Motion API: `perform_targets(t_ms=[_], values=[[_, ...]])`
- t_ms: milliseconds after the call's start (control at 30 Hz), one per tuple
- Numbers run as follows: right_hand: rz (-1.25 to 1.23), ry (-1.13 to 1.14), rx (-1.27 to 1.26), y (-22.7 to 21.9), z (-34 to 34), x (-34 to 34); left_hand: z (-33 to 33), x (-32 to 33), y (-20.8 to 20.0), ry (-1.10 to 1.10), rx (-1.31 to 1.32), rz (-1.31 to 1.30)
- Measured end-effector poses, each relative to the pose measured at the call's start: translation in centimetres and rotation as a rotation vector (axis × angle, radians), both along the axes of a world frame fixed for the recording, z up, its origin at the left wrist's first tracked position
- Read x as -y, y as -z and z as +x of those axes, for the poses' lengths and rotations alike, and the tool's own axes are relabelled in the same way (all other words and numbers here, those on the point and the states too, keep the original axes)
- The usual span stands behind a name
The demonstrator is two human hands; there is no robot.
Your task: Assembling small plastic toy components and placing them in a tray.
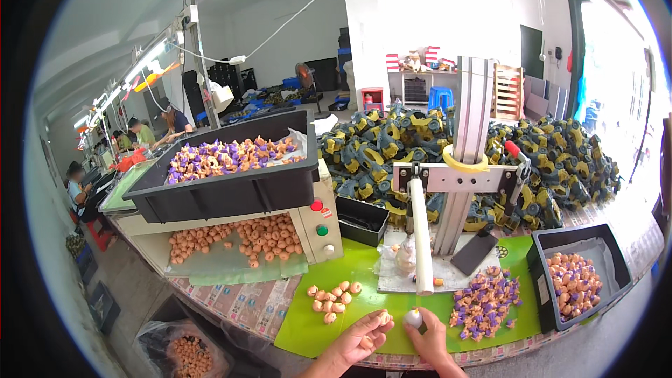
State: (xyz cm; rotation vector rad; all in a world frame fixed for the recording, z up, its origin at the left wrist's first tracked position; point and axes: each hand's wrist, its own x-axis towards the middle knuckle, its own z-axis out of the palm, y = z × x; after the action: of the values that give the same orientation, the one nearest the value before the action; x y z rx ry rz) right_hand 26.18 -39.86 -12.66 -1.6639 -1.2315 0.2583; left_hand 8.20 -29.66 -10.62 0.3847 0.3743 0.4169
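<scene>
The left hand (360,338) pinches a peach bit (384,317); the right hand (429,337) holds a white ball (412,320), yellow tip (417,309) pointing up or away.

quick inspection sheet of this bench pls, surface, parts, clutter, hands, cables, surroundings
Surface: green mat over a patterned tabletop
Parts: peach part and white rounded part in hand; loose round peach pieces at left on the mat, purple-and-peach pile at right
Clutter: dark smartphone by the metal post; heap of yellow-and-grey parts behind
Left hand: grips the peach part
Right hand: pinches the white rounded part
Cables: white cable strung overhead
Surroundings: pedestal fan, blue stool, co-workers at far left
</scene>
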Motion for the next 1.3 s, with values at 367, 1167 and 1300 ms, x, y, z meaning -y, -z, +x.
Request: perform_targets(t_ms=[367,1167,1300], values=[[0.018,0.039,-0.329,-4.5,-0.7,4.5,-0.3,2.0,0.8,0.019,-0.157,0.198],[0.136,0.081,0.005,-5.7,-1.4,4.5,0.0,2.4,1.4,0.024,-0.178,0.272],[0.185,0.078,0.066,-5.8,-1.2,4.7,0.1,2.3,1.6,0.007,-0.165,0.251]])
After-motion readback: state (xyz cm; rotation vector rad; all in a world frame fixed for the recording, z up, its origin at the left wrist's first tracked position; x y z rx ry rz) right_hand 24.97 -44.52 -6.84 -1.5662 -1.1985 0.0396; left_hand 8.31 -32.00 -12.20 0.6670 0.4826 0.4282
